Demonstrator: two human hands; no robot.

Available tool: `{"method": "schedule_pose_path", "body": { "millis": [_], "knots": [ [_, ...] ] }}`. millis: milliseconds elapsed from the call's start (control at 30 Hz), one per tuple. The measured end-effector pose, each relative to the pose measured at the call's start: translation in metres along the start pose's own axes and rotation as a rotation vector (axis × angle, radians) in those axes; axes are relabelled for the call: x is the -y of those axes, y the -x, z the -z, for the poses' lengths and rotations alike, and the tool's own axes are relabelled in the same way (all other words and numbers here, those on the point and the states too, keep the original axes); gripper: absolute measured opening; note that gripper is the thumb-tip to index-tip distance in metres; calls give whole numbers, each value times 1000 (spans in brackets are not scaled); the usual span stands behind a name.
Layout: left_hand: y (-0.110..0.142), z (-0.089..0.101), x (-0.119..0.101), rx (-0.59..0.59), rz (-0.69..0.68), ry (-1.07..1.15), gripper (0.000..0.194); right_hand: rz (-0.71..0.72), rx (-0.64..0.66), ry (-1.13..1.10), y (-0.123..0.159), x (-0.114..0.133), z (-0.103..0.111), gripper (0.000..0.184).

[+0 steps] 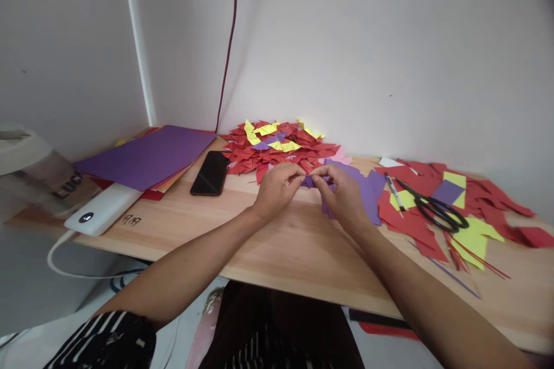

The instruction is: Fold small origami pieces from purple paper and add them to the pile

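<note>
Between my two hands is a small folded piece of purple paper [309, 182], pinched from both sides above the table. My left hand [279, 185] grips its left end between thumb and fingertips. The fingers of my right hand [340, 191] are closed on its right end. Behind the hands lies a heap of folded paper pieces [277, 150], mostly red with some yellow, purple and pink. Cut purple sheets [367, 190] rest on the table just past my right hand, partly hidden by it.
Black-handled scissors [437, 210] and a pen [395, 191] lie on red and yellow paper scraps [476, 236] at right. To the left are a phone [210, 173], stacked coloured sheets [149, 153], a white power bank [104, 210] with a cable, and a clear jug [47, 179].
</note>
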State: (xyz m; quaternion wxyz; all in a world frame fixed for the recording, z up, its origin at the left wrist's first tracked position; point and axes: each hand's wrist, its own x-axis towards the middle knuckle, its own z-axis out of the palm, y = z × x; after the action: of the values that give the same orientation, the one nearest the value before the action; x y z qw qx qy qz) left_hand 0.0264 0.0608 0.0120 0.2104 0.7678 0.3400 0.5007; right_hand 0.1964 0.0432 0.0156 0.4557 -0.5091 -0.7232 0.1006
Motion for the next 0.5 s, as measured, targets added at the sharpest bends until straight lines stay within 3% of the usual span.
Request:
{"method": "schedule_pose_path", "body": {
  "millis": [333, 500],
  "knots": [
    [-1, 2, 0, -109, -162, -109, 13, 113, -39, 104, 0, 4, 4, 10],
    [0, 6, -3, -145, -241, -217, 19, 79, -93, 84, 4, 8, 5, 13]
  ]
}}
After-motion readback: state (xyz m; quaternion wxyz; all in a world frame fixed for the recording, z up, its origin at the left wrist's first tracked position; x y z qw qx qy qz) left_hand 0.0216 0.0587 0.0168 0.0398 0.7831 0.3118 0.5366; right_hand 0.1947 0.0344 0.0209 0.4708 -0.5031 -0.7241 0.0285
